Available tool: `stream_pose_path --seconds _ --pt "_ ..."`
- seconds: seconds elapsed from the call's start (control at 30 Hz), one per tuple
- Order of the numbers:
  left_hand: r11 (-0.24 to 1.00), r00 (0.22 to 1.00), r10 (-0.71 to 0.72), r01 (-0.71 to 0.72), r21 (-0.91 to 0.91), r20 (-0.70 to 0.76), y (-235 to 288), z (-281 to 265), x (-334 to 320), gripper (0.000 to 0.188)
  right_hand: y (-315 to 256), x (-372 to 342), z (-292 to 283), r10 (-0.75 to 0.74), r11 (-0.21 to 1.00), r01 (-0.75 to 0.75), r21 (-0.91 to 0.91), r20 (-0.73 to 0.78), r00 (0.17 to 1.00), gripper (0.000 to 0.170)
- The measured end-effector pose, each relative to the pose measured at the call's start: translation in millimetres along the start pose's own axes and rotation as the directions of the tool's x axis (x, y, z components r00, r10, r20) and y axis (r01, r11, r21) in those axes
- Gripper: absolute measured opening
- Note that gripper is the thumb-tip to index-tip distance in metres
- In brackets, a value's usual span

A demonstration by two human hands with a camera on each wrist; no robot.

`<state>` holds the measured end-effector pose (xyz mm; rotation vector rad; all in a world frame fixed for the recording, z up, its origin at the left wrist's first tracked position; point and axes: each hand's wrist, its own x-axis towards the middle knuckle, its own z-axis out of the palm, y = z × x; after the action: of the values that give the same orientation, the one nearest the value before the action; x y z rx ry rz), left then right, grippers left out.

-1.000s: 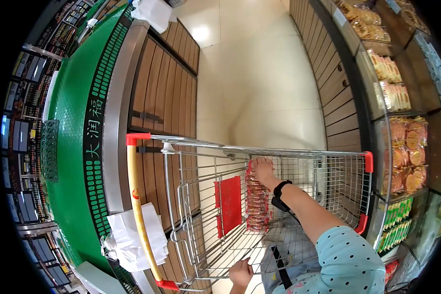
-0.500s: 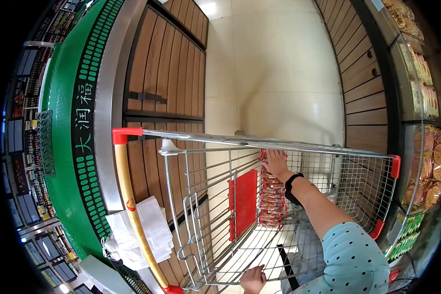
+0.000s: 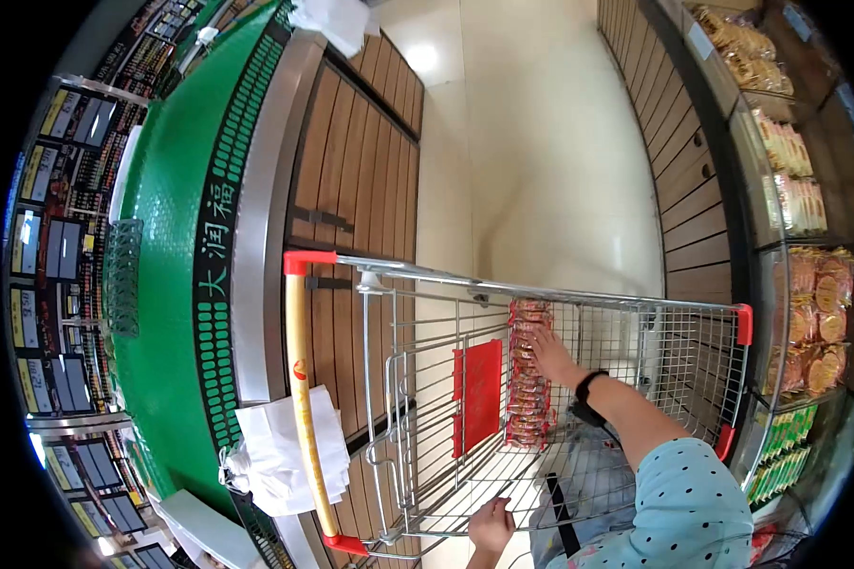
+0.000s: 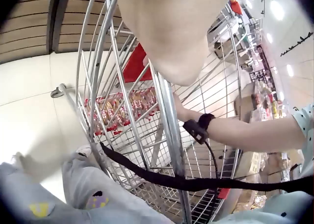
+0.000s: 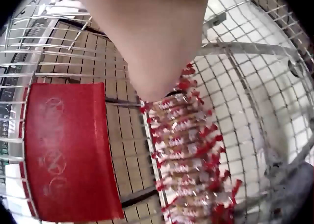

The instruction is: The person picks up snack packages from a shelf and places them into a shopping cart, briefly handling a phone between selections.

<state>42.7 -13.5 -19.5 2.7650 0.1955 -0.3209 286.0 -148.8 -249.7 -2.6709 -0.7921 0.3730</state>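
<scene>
A long row of snack packets (image 3: 529,408) in clear wrappers with red ends lies inside the metal shopping cart (image 3: 655,365). My right hand (image 3: 552,356) rests on the row toward its far half, fingers stretched over the wrappers. In the right wrist view the packets (image 5: 186,155) run side by side beneath that hand, which hides part of the row. My left hand (image 3: 491,524) holds the cart's near top rail with its fingers curled. Seen from the left wrist, the rail (image 4: 169,121) passes under that hand.
A red panel (image 3: 477,398) hangs on the cart's wire beside the packets. White bags (image 3: 294,450) hang by the yellow cart handle (image 3: 302,398). A green counter (image 3: 176,256) over wooden panels stands left; shelves of packaged biscuits (image 3: 816,313) stand right.
My right hand has slid from the far end of the row toward its middle. The left hand stays on the near rail. The head view has shifted.
</scene>
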Motion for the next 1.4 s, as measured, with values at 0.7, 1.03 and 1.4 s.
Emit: stream_pose_path --seconds 0.7,1.03,1.4 --pt "0.973 0.929 0.147 -0.199 0.121 0.340 -19 4 -15 0.027 -38 -235 -110 0.517 0.626 -0.546 0.556 0.228 0.825 0.027" --pt "0.924 0.920 0.355 -0.372 0.083 0.167 -24 13 -25 0.022 -166 -378 -57 0.465 0.885 -0.396 0.244 -0.418 0.781 0.028" --pt "0.936 0.891 0.298 -0.343 0.080 0.343 -20 8 -26 0.025 -154 -515 -87 0.773 0.634 -0.543 0.551 -0.473 0.423 0.031"
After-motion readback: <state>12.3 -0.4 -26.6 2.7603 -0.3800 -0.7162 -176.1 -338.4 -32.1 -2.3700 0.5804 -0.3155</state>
